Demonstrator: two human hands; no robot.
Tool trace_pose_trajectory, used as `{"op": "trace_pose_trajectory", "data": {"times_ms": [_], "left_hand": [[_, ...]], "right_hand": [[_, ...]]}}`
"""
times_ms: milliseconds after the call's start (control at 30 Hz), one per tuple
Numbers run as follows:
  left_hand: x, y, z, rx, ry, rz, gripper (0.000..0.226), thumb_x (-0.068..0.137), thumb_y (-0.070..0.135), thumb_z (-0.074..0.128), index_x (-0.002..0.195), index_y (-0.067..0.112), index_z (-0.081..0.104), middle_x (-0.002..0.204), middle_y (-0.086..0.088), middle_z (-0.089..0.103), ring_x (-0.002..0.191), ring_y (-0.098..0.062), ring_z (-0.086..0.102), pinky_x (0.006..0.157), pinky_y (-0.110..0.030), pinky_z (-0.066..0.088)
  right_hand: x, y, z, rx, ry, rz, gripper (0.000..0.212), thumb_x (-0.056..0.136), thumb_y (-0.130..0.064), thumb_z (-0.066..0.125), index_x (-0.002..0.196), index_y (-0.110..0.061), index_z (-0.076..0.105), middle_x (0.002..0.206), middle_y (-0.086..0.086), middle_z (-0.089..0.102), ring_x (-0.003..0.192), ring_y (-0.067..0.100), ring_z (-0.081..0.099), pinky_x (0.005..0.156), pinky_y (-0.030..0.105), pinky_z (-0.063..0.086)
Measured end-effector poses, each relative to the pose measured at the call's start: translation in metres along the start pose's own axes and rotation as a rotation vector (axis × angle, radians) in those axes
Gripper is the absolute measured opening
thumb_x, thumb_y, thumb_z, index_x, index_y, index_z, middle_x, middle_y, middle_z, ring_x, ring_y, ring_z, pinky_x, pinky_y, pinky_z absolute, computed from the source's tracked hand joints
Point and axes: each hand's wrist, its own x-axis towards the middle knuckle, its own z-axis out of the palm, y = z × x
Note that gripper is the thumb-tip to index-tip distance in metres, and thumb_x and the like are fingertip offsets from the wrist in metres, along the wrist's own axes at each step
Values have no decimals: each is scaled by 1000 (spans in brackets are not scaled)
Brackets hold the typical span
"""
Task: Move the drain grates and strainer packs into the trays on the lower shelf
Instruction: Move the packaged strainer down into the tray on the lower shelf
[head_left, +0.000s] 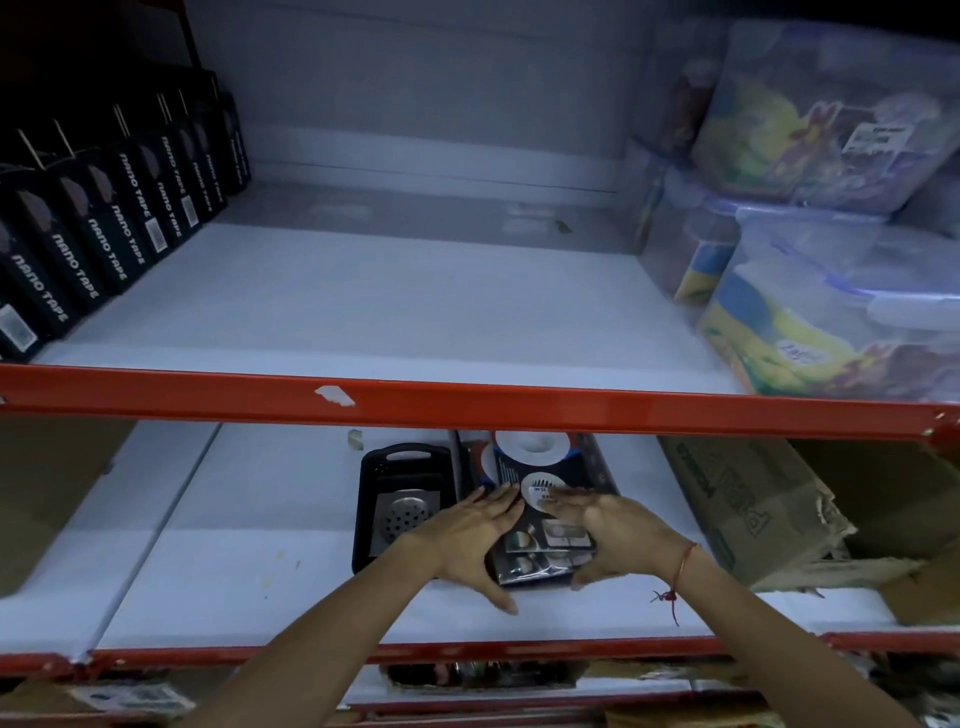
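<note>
Both hands, left hand (470, 535) and right hand (608, 530), lie spread on strainer packs (545, 545), white lower shelf (249, 582).

Bare forearms, no sleeves; a red thread bracelet (679, 569) circles the right wrist.

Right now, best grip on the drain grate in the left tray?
The drain grate lies flat in the black tray, so probably pinch its bare left edge, coming from above. The left hand covers its right corner, and the tray wall blocks a low side approach.
</note>
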Motion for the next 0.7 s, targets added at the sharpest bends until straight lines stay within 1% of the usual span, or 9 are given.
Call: {"op": "trace_pose_trajectory", "data": {"times_ms": [133,200,333,367,433,500,567,600,700], "left_hand": [[3,-1,1,19,-4,-26,92,90,52,53,154,10,1,161,-8,-13,148,-16,-14,117,-30,-9],[4,-3,4,27,-15,-48,86,93,43,54,154,11,3,161,-9,-13,148,-16,-13,119,-32,-5],[4,-5,6,-90,-34,-95,79,93,43,54,154,14,13,161,-2,-12,147,-17,-16,120,-37,4],[4,-3,6,-136,-37,-117,75,94,46,50,153,15,16,161,-2,-13,147,-17,-18,120,-40,7],[5,1,6,-176,-42,-173,69,97,50,41,153,16,19,160,-7,-16,147,-22,-17,120,-43,8],[11,5,12,-76,-19,-248,67,100,49,30,153,13,10,158,-16,-20,147,-31,-14,120,-43,-1],[16,8,17,61,22,-329,69,102,47,21,152,5,0,156,-26,-18,146,-38,-12,120,-48,-8],[18,9,20,110,25,-349,69,102,45,18,151,1,0,156,-29,-12,147,-39,-10,120,-52,-9],[15,14,27,138,-18,-322,63,104,39,13,150,-5,8,156,-30,6,148,-37,-3,120,-52,-8]], "right_hand": [[4,12,7,185,-36,-20,92,67,-59,72,146,-35,31,155,-13,27,146,18,16,114,41,31],[5,15,11,252,-53,-30,85,68,-66,67,143,-39,36,155,-16,25,146,16,16,116,42,29],[14,19,21,417,153,83,69,75,-68,59,137,-39,47,157,-13,21,145,9,20,117,36,26],[17,21,23,427,193,124,73,74,-69,58,139,-38,44,159,-12,15,146,12,18,117,36,26],[27,26,29,423,215,182,84,71,-72,57,144,-40,33,161,-7,-2,148,17,6,117,41,26],[35,29,36,445,186,202,89,71,-66,63,146,-42,23,161,-3,-13,148,18,-1,118,42,24],[40,29,42,463,170,197,95,69,-65,67,147,-42,18,161,-2,-13,148,16,1,118,41,24],[42,29,45,450,172,184,96,69,-63,69,148,-42,18,161,-2,-13,148,16,5,117,40,27],[41,29,53,391,172,134,89,72,-52,73,147,-39,25,161,-2,-11,145,19,23,111,36,36]]}}
